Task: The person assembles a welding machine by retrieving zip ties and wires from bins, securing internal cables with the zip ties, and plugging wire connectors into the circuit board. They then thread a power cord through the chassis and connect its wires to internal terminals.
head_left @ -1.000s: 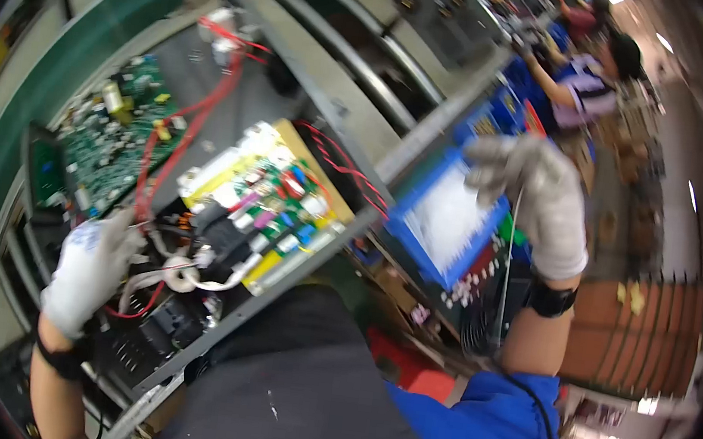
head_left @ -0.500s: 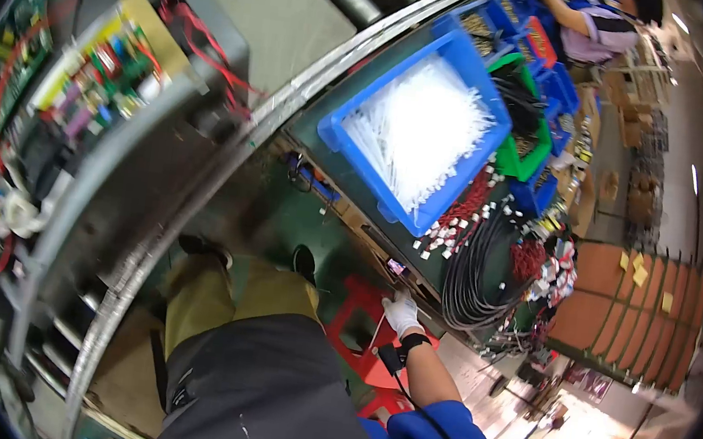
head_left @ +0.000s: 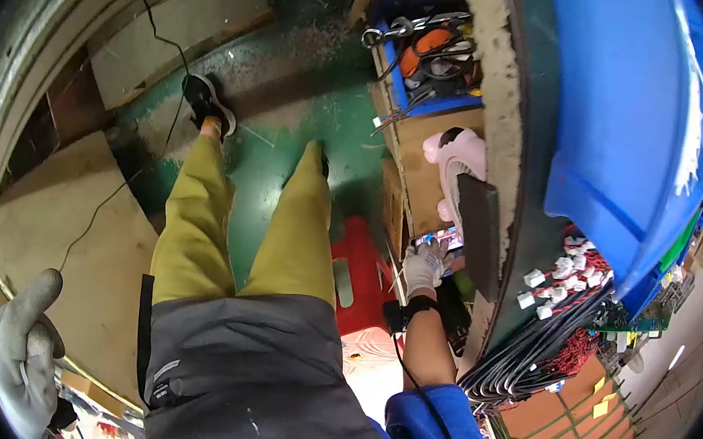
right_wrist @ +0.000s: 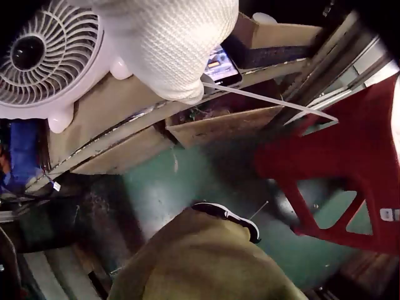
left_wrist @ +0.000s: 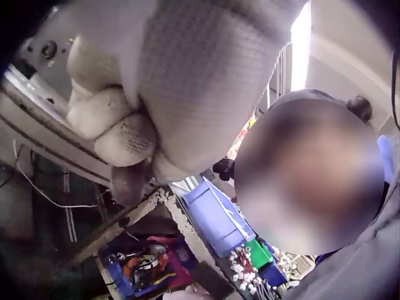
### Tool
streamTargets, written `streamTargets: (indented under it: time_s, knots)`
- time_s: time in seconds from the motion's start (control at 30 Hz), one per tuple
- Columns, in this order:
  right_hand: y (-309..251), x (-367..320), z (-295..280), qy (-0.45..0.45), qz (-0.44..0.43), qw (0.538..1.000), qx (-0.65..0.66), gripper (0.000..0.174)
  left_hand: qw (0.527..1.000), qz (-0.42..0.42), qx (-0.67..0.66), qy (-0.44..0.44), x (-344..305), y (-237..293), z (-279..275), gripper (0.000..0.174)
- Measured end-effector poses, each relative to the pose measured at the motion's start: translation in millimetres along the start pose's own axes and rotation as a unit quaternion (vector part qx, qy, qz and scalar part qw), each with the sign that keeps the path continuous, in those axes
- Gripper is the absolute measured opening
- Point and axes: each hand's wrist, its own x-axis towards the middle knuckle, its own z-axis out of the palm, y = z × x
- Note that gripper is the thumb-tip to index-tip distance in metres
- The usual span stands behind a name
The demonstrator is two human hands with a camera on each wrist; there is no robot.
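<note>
My right hand (head_left: 424, 267), in a white knit glove, reaches in under the bench beside a phone (right_wrist: 222, 65) with a lit screen. A thin white cable tie (right_wrist: 275, 100) sticks out from that hand toward the red stool in the right wrist view. The fingertips are hidden behind the back of the glove. My gloved left hand (head_left: 28, 356) hangs at the lower left of the head view, one finger extended and the others loosely bent. In the left wrist view nothing shows between its fingers (left_wrist: 125, 137).
A pink fan (head_left: 466, 150) stands on the shelf near the phone. Behind it sits a blue crate (head_left: 434, 103) of tools. Above, on the bench, are a large blue bin (head_left: 614, 119) and a bundle of black cables (head_left: 536, 353). A red plastic stool (head_left: 357, 263) stands near my legs.
The view has swung down and right from the circuit boards to the floor and under-bench shelf. My right hand has come down from above the bench to the phone. The left hand has left the wiring.
</note>
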Motion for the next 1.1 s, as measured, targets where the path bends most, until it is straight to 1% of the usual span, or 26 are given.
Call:
streamTargets:
  time_s: [0.03, 0.07, 0.1, 0.13, 0.17, 0.2, 0.23, 0.3, 0.33, 0.37, 0.4, 0.43, 0.5, 0.53, 0.57, 0.63, 0.67, 0.7, 0.77, 0.83, 0.87, 0.9, 1.0, 1.03, 1.07, 1.1]
  knots:
    - [9.5, 6.5, 11.2, 0.027, 0.003, 0.999, -0.019, 0.040, 1.000, -0.005, -0.003, -0.005, -2.1, 2.2, 5.9, 0.044]
    - [23.8, 12.9, 29.2, 0.089, -0.027, 0.996, -0.008, 0.040, 0.997, -0.070, -0.033, -0.012, -3.9, 6.9, 12.6, 0.045]
    - [26.0, 12.4, 19.3, 0.088, -0.028, 0.996, -0.011, 0.040, 0.989, -0.133, -0.064, -0.016, -4.8, 9.5, 16.5, 0.045]
    - [20.6, 10.1, -2.8, 0.048, 0.015, 0.999, -0.014, 0.039, 0.989, -0.135, -0.065, -0.014, -3.9, 10.7, 18.2, 0.045]
    - [16.0, 11.9, -17.8, 0.009, 0.057, 0.998, -0.016, 0.038, 0.992, -0.106, -0.075, -0.005, -1.3, 11.0, 19.0, 0.042]
    - [47.9, 35.6, 9.5, 0.093, 0.022, 0.995, -0.024, 0.040, 0.994, -0.078, -0.083, 0.005, -0.1, 11.0, 18.4, 0.039]
    - [79.2, 55.4, 41.7, 0.173, -0.010, 0.984, -0.031, 0.041, 0.994, -0.080, -0.079, 0.006, -5.7, 5.1, 18.2, 0.039]
    - [61.9, 36.0, 8.3, 0.083, 0.017, 0.996, -0.021, 0.051, 0.998, -0.063, -0.029, -0.003, -5.9, 4.0, 16.7, 0.035]
    - [45.9, 11.1, -2.8, 0.100, 0.011, 0.988, 0.114, 0.054, 0.994, -0.089, -0.068, -0.007, -4.7, 8.1, 15.3, 0.035]
    - [24.3, -15.5, -13.0, 0.118, 0.004, 0.962, 0.247, 0.058, 0.994, -0.087, -0.069, -0.007, -3.7, 10.5, 14.9, 0.035]
    - [-2.5, -37.3, -39.7, 0.033, 0.054, 0.974, 0.218, 0.057, 0.994, -0.087, -0.060, -0.008, -2.6, 12.3, 15.1, 0.034]
    - [-20.8, -48.3, -60.4, -0.051, 0.101, 0.975, 0.189, 0.055, 0.995, -0.087, -0.050, -0.008, -0.9, 14.1, 13.4, 0.034]
    - [-13.0, -31.6, -29.6, -0.066, 0.076, 0.991, 0.091, 0.052, 0.995, -0.091, -0.046, -0.014, 10.4, 22.9, 8.7, 0.034]
    - [-6.8, -21.6, -10.2, -0.030, 0.068, 0.991, 0.114, 0.048, 0.995, -0.083, -0.044, -0.015, 15.1, 24.2, 8.5, 0.034]
    - [-10.0, -16.3, -12.1, -0.031, 0.064, 0.991, 0.115, 0.048, 0.996, -0.077, -0.041, -0.017, 17.5, 23.7, 9.2, 0.034]
    - [-14.7, -5.8, -15.6, 0.025, 0.059, 0.990, 0.127, 0.044, 0.995, -0.089, -0.048, -0.025, 22.0, 21.4, 12.8, 0.035]
    - [-2.3, 7.0, -1.9, 0.109, 0.014, 0.987, 0.119, 0.039, 0.993, -0.098, -0.059, -0.036, 15.3, 13.1, 16.3, 0.035]
    - [14.1, 20.0, 6.3, 0.105, 0.013, 0.987, 0.118, 0.039, 0.992, -0.101, -0.058, -0.040, 24.1, 20.4, 16.4, 0.035]
    - [56.2, 52.9, 18.5, 0.171, 0.026, 0.982, 0.078, 0.036, 0.992, -0.108, -0.047, -0.047, 16.4, 13.5, 22.3, 0.036]
    - [74.1, 69.2, 25.4, 0.237, 0.039, 0.970, 0.042, 0.034, 0.992, -0.108, -0.047, -0.048, 16.5, 12.5, 25.1, 0.036]
    - [77.1, 69.5, 31.1, 0.299, 0.013, 0.939, 0.168, 0.035, 0.992, -0.104, -0.049, -0.048, 16.0, 12.5, 25.5, 0.036]
    - [74.6, 57.9, 30.1, 0.298, 0.015, 0.940, 0.167, 0.035, 0.992, -0.102, -0.048, -0.050, 16.0, 13.6, 24.9, 0.036]
    - [36.8, -8.3, -0.3, 0.338, -0.077, 0.917, 0.198, 0.030, 0.991, -0.101, -0.068, -0.054, 17.0, 18.4, 23.1, 0.036]
    - [30.3, -12.4, 3.1, 0.442, -0.138, 0.886, 0.025, 0.025, 0.990, -0.099, -0.078, -0.065, 17.1, 19.2, 22.7, 0.035]
    - [23.3, -22.1, 7.6, 0.354, -0.086, 0.910, 0.198, 0.022, 0.988, -0.098, -0.088, -0.076, 16.9, 19.6, 22.5, 0.035]
    - [-1.9, -43.6, -5.2, 0.252, -0.030, 0.897, 0.362, 0.019, 0.989, -0.096, -0.088, -0.076, 16.6, 19.6, 23.4, 0.035]
